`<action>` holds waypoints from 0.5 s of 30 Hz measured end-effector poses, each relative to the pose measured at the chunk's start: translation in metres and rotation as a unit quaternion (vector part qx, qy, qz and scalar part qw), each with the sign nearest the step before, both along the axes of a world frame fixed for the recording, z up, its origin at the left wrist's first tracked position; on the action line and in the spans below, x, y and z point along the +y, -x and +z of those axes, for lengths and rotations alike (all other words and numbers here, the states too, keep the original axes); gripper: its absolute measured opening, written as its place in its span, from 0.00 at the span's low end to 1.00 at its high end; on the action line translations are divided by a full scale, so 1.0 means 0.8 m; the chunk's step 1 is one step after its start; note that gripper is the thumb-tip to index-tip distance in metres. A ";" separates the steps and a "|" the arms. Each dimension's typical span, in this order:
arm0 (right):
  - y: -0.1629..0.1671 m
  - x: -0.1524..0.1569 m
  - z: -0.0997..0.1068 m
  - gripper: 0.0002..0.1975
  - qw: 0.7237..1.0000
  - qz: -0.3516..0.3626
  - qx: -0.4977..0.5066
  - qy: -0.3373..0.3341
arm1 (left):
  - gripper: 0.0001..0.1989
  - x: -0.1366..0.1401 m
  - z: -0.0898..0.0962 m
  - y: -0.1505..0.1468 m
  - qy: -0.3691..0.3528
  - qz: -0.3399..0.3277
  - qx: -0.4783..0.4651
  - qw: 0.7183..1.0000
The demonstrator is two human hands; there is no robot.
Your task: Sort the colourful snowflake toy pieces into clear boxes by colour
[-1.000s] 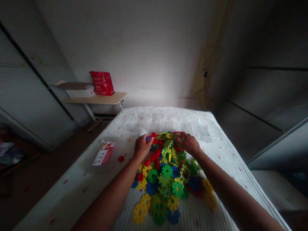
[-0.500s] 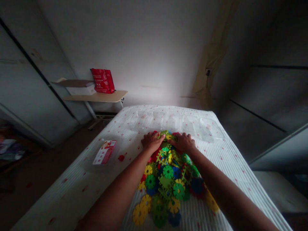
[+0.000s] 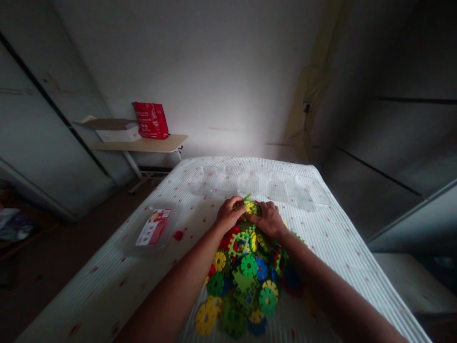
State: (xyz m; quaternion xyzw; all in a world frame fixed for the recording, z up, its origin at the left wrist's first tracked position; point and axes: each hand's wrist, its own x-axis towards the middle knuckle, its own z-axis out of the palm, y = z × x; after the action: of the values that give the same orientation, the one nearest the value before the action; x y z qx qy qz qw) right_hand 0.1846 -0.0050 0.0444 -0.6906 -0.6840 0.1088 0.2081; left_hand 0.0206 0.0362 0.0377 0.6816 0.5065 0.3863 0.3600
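A heap of interlocking plastic toy pieces [image 3: 249, 266] in green, yellow, blue and red lies on the bed's striped sheet. Many are notched discs; others are toothed squares. At the far end of the heap, my left hand [image 3: 228, 213] curls around the left side of a clump of pieces [image 3: 251, 207]. Facing it, my right hand [image 3: 270, 220] presses on the same clump from the right, fingers bent. A light green piece sticks up between the two hands. Some fingertips are hidden behind the pieces.
Beyond the heap stands a row of clear plastic containers [image 3: 252, 181]. A clear box with a printed label [image 3: 154, 226] lies left, near a small red piece [image 3: 178, 235]. A side table [image 3: 160, 144] past the bed holds a red bag [image 3: 151, 120] and a white box [image 3: 117, 133].
Both hands have drawn closer together around the far clump, squeezing it and raising a green piece. The right hand moved left and slightly nearer; some heap pieces shifted.
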 end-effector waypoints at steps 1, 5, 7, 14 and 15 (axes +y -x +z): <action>0.001 -0.001 0.000 0.25 0.999 -0.011 0.040 -0.005 | 0.17 0.000 -0.002 0.000 0.022 -0.010 -0.048 0.999; 0.006 -0.006 0.003 0.23 0.975 -0.018 0.219 -0.039 | 0.30 -0.005 -0.003 -0.006 0.114 -0.068 -0.247 0.960; 0.009 -0.009 0.006 0.24 0.955 0.000 0.294 -0.045 | 0.34 -0.010 0.002 -0.009 0.142 -0.090 -0.321 0.932; -0.007 -0.033 0.031 0.22 0.884 0.080 0.461 0.014 | 0.34 -0.025 0.029 -0.014 0.141 -0.182 -0.319 0.919; -0.013 -0.038 0.034 0.22 0.881 0.084 0.465 0.011 | 0.35 -0.029 0.032 -0.016 0.128 -0.196 -0.302 0.924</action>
State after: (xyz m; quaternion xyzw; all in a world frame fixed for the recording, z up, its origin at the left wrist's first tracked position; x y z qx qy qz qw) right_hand 0.1952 -0.0357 0.0715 -0.5027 -0.5634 0.4419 0.4844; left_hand 0.0333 0.0132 0.0636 0.5661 0.2754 0.4274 0.6489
